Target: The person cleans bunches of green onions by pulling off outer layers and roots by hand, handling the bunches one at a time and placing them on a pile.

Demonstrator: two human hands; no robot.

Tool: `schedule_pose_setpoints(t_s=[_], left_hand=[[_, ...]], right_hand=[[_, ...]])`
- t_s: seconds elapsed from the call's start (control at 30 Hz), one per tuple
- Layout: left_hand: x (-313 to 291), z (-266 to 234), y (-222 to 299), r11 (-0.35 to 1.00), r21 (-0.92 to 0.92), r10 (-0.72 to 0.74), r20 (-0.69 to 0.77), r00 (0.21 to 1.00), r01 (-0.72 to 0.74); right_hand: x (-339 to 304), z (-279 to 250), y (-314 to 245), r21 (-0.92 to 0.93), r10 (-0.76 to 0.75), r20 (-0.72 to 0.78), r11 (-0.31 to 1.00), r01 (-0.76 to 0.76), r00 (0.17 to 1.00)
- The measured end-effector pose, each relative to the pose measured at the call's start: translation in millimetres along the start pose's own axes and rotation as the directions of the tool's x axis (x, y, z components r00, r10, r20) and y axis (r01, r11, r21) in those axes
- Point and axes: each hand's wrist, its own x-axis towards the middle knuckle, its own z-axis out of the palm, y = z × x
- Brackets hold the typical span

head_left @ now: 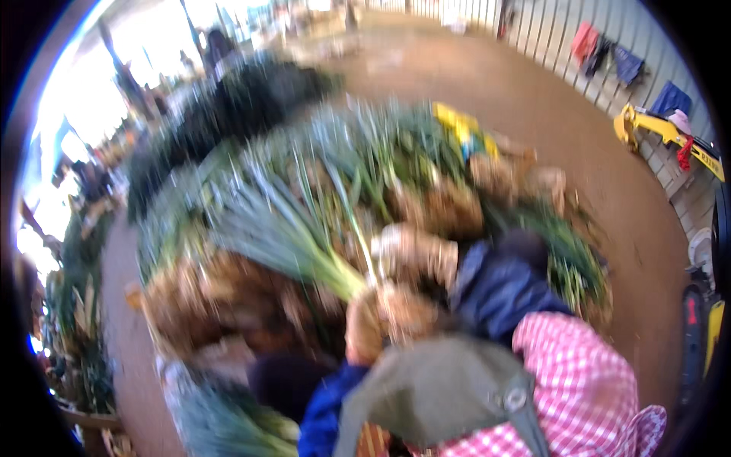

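Observation:
A bunch of leeks (324,263) fans out up and to the left, its pale stems and shaggy brown roots (407,312) close in front of me. My left hand (363,327), in a tan glove, is closed round the pale stems just above the roots. My right hand (415,255), in a soiled pale glove, is beside the bunch with its fingers curled at a single thin leek stalk (359,232). Motion blur softens both hands, and the right fingertips are only partly clear.
A long heap of leeks (221,297), roots toward me, lies ahead. Further leeks (221,415) lie at lower left and others (571,266) at right. A yellow bag (461,126) rests on the heap. Yellow machinery (662,129) stands by the slatted wall (548,38).

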Motion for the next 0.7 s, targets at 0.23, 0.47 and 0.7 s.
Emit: schedule_pose_setpoints(t_s=[0.23, 0.47, 0.7], left_hand=[[7, -1, -2, 0.966, -0.21, 0.142, -0.051, 0.989, -0.149], [6, 7, -2, 0.918, -0.392, 0.103, 0.09, 0.991, -0.06], [6, 11, -4, 0.935, -0.349, 0.089, 0.069, 0.994, -0.059]], right_hand=[[27, 18, 29, -0.043, 0.139, -0.002, 0.989, -0.139, 0.99], [13, 19, 22, -0.088, 0.081, 0.102, 0.994, -0.072, 0.992], [25, 16, 50, -0.294, 0.022, -0.16, 0.953, -0.069, 0.987]])
